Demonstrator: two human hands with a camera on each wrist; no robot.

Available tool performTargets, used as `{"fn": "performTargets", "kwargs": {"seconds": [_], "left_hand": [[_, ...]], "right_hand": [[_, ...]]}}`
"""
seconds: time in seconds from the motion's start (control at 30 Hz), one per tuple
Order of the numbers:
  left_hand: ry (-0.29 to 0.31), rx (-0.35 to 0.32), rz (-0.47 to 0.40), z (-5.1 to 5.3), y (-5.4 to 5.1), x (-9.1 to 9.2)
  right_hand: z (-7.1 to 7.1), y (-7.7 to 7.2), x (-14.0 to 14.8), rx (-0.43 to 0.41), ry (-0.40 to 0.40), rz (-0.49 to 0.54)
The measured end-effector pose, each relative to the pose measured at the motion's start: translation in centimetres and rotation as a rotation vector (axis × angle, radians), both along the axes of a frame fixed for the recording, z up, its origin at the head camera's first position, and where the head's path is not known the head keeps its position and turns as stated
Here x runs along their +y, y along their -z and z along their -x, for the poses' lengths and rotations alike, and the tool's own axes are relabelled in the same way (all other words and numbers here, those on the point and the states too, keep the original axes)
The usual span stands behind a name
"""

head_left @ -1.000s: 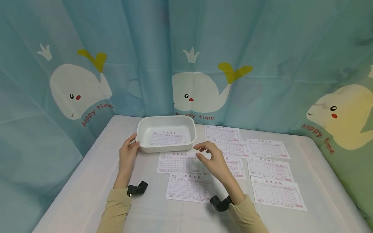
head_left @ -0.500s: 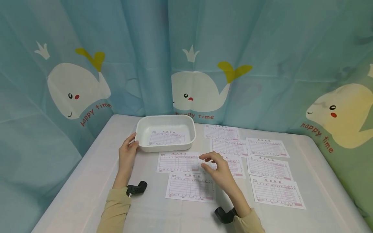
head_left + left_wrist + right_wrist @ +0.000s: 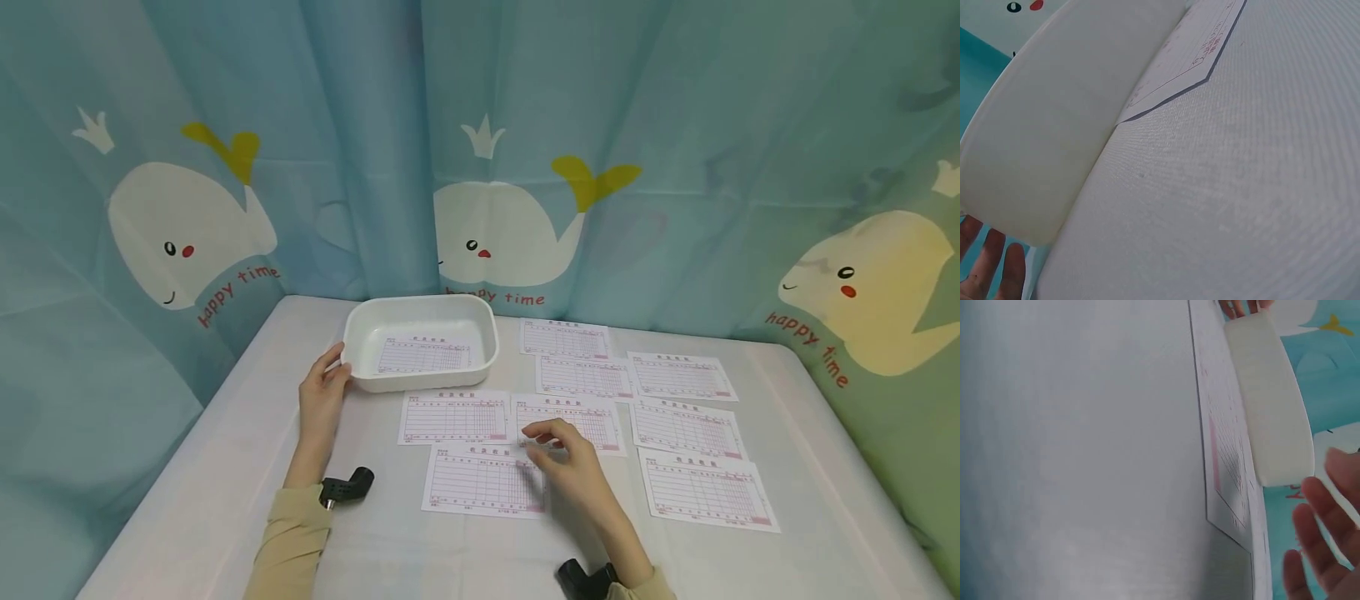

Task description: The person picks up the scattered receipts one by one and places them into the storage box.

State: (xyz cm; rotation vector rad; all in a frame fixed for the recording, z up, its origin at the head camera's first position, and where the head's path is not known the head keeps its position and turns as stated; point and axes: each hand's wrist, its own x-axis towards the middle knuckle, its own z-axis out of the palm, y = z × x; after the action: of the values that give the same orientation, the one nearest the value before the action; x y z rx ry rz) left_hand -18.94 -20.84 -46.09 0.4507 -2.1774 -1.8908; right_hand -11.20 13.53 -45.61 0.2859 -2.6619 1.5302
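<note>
Where the table (image 3: 420,562) runs toward its far left corner, the left hand (image 3: 322,398) touches the left end of a white tray (image 3: 420,382), its fingers laid against the outer wall, loosely extended and slightly apart. A black wrist camera (image 3: 348,486) sits on that wrist. The tray, oblong with rounded corners, stands level near the table's far edge, and a printed slip (image 3: 423,354) lies flat inside it. Just in front of the tray lies another slip (image 3: 453,419); a bit rightward and nearer the front edge is a further slip (image 3: 476,483). Next comes a run of three: the back slip (image 3: 564,339) by the far edge, the middle slip (image 3: 581,377) and the front slip (image 3: 551,410). Over the near side of that front slip hovers the right hand (image 3: 573,463), its fingers bent, parted and holding nothing. Toward the table's right edge, three more slips (image 3: 687,429) form a slanting column. Beyond the far edge hangs a blue-green curtain (image 3: 367,167) printed with white whales (image 3: 510,233).
</note>
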Motion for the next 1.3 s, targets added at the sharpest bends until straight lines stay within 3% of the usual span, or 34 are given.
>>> {"fn": "performTargets", "kwargs": {"seconds": [0.37,0.83,1.3], "left_hand": [[-0.008,-0.007,0.01,0.14,0.3,-0.11],[0.018,0.039,-0.009,-0.23,-0.19,0.01],[0.016,0.022,-0.008,-0.15,-0.12,-0.01]], "right_hand": [[-0.07,0.66,-0.03,-0.073,-0.043,-0.094],[0.35,0.23,-0.42,-0.013,-0.045,-0.354],[0.58,0.19,-0.86,0.015,-0.074,-0.468]]}}
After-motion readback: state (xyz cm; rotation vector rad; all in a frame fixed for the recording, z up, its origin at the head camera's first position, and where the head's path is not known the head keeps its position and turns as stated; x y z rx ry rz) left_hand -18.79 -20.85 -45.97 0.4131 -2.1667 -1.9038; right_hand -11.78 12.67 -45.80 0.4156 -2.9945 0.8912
